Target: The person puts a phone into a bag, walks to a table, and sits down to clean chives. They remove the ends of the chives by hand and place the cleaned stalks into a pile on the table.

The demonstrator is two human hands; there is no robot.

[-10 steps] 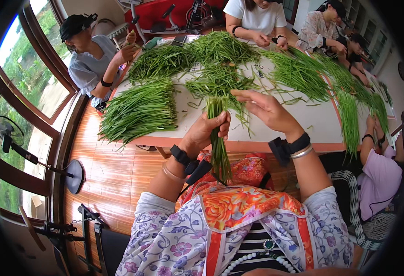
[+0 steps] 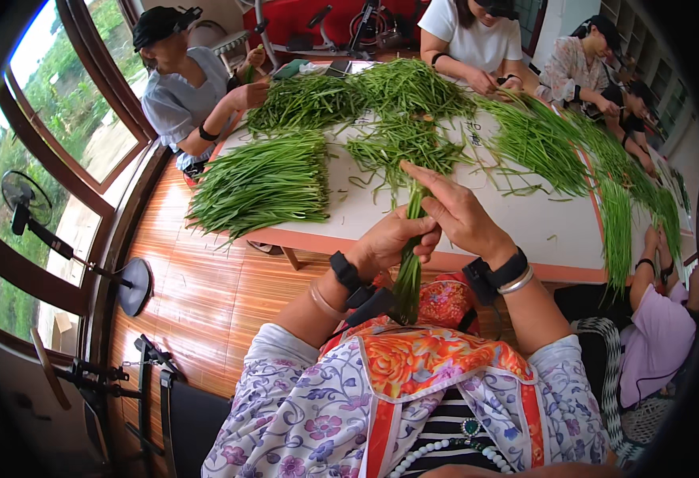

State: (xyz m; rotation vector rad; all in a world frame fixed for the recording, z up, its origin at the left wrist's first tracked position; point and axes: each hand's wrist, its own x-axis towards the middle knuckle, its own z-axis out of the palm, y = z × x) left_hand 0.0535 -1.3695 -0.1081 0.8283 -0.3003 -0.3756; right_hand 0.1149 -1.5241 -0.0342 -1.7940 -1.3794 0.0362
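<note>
My left hand [image 2: 395, 239] is wrapped around a bunch of garlic chives [image 2: 407, 288], close to its upper, pale ends, while the green leaves hang down over my lap. Against the top of that bunch lies my right hand [image 2: 467, 223], its fingers stretched out and slanting up to the left; it partly covers the pale ends. A neat pile of garlic chives [image 2: 266, 179] is on the table to the left of my hands. Beyond my fingertips, loose trimmed pieces [image 2: 405, 143] are scattered over the white tabletop [image 2: 349, 219].
Two heaps of greens, a left one [image 2: 305, 103] and a right one [image 2: 413, 84], stand at the far side. Long chives [image 2: 536, 147] spread rightward, some hanging over the edge [image 2: 616, 239]. Several people work around the table. A fan [image 2: 27, 199] stands by the windows.
My right hand has come down and left onto the bunch's top. The bunch has tilted, its upper end now leaning right. The whole view has shifted slightly.
</note>
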